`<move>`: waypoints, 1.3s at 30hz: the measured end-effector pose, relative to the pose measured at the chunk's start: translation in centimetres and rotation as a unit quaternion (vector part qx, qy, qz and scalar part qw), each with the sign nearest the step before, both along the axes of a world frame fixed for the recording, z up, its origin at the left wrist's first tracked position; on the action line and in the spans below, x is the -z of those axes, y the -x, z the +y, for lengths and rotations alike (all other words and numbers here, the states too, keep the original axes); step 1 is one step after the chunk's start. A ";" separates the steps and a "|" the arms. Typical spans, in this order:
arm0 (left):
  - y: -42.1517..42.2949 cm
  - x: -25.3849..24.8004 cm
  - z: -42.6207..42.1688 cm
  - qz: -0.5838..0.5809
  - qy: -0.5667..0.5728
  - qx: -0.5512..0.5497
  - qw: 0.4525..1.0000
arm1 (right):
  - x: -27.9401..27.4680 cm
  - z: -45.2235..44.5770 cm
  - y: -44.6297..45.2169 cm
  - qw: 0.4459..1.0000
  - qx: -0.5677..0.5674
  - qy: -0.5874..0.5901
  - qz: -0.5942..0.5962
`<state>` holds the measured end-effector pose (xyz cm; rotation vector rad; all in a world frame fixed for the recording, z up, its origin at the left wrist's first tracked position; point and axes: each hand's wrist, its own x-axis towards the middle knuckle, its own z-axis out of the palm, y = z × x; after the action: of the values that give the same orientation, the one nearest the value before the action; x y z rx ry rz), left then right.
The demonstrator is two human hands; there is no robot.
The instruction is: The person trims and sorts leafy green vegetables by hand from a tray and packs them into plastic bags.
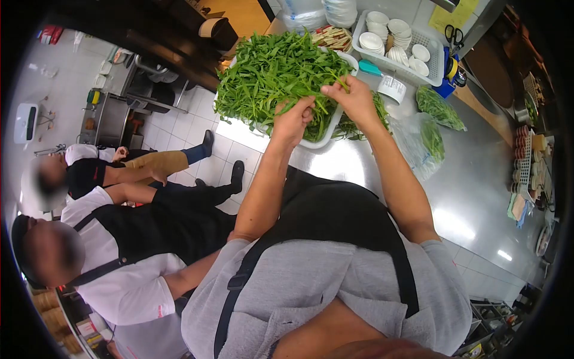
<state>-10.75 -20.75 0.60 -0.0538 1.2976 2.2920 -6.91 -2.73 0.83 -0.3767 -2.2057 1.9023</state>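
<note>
A large heap of leafy greens (pixel 269 78) with long narrow leaves, looking like water spinach, fills a white plastic basket (pixel 327 140) on the steel counter. My left hand (pixel 292 121) is over the near side of the heap, its fingers closed on a piece of the greens. To its right, my right hand (pixel 354 103) pinches a thin green stem between thumb and fingers at the basket's right edge. More greens (pixel 380 109) lie beside the basket, partly hidden behind my right wrist.
A crate (pixel 431 70) of small white dishes stands behind, near scissors (pixel 454 36). Bagged greens (pixel 439 107) and a clear plastic bag (pixel 418 155) lie on the steel counter (pixel 466 179). Two co-workers in black aprons (pixel 149 224) stand at my left.
</note>
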 end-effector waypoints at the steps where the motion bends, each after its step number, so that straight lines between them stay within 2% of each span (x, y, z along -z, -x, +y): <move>1: 0.0 0.0 -0.1 -0.001 -0.012 -0.014 1.000 | 0.1 0.0 -0.4 1.000 0.002 -0.001 -0.020; 3: -0.1 0.0 -0.1 -0.001 -0.037 -0.041 0.998 | 0.4 0.2 -1.1 0.998 0.007 -0.005 -0.060; 6: 0.0 -0.1 0.1 0.003 -0.045 -0.035 0.998 | -0.3 -0.6 -2.0 0.988 -0.045 0.110 -0.102; 9: -0.5 0.6 0.4 0.026 -0.038 -0.013 0.999 | 0.7 -1.3 -2.1 0.987 -0.025 0.155 -0.034; 15: -0.6 1.4 0.7 0.085 -0.003 0.012 0.996 | 0.8 -1.2 -2.6 0.986 -0.034 0.159 -0.021; 21: -1.4 0.5 1.5 0.048 -0.036 -0.083 0.995 | 4.4 2.7 -2.9 0.987 0.115 0.107 0.032; 24: -1.4 0.3 0.9 0.055 -0.068 -0.064 0.994 | 3.5 5.1 -4.5 0.977 0.154 -0.140 -0.057; 27: -1.4 0.3 1.1 0.035 -0.074 -0.049 0.995 | 4.1 3.9 -4.5 0.998 0.039 -0.037 0.024; 28: -1.7 0.1 1.2 0.031 -0.072 -0.043 0.996 | 1.2 2.7 -5.2 0.997 -0.009 0.044 -0.059; 31: -1.9 -0.6 1.3 0.029 -0.077 -0.029 0.996 | 1.2 0.9 -4.5 0.994 -0.038 0.100 -0.040; 32: -2.0 -0.5 1.1 0.031 -0.084 -0.025 0.996 | 2.8 0.7 -3.9 0.995 -0.032 0.091 0.000; 35: -1.8 -0.5 0.3 0.037 -0.110 -0.015 0.993 | 0.9 0.8 -4.5 1.000 0.000 -0.012 -0.014; 38: -1.9 0.2 0.2 0.029 -0.131 -0.008 0.991 | 0.8 0.6 -4.0 0.996 -0.092 0.009 0.007; 39: -1.8 0.2 0.3 0.027 -0.138 -0.007 0.990 | 0.8 0.6 -4.0 0.996 -0.083 0.004 0.016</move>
<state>-8.91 -20.43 0.41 0.0957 0.9970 2.4772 -2.93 -2.11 -0.01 -0.1672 -2.2742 1.9836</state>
